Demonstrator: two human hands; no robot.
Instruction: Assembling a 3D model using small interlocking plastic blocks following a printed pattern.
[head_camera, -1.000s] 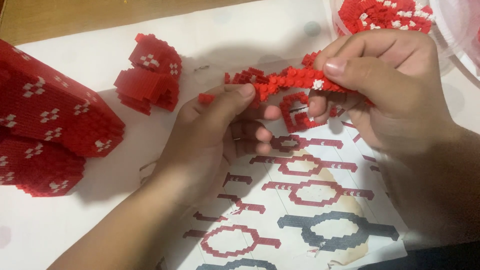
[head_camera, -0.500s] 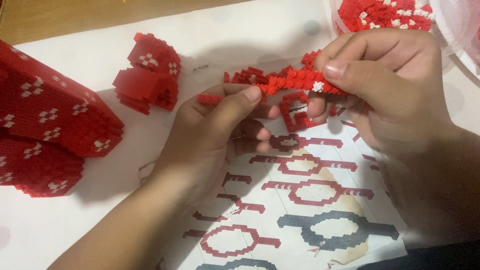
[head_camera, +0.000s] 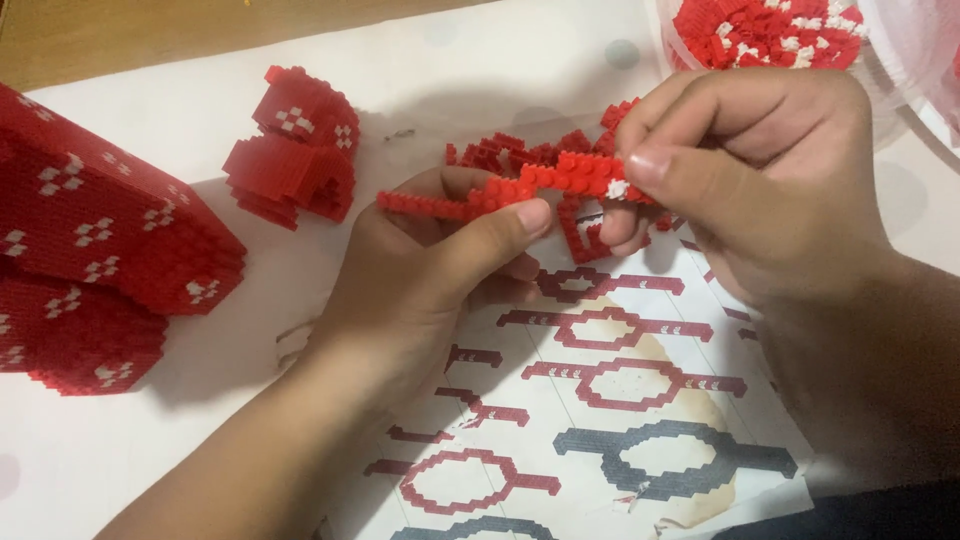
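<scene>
Both hands hold one thin, flat layer of small red building bricks above the table. My left hand pinches its left end, thumb pressed on top. My right hand grips the right end, thumb by a white brick in the strip. Under the hands lies a printed instruction sheet with red and dark layer outlines.
A large red brick build with white dots stands at the left. A smaller red brick piece lies near the middle back. A clear tub of loose red and white bricks sits at the top right. White paper covers the table.
My left thumb has slid along the strip and now presses on its top; the strip's left end sticks out further. The right hand has barely moved.
</scene>
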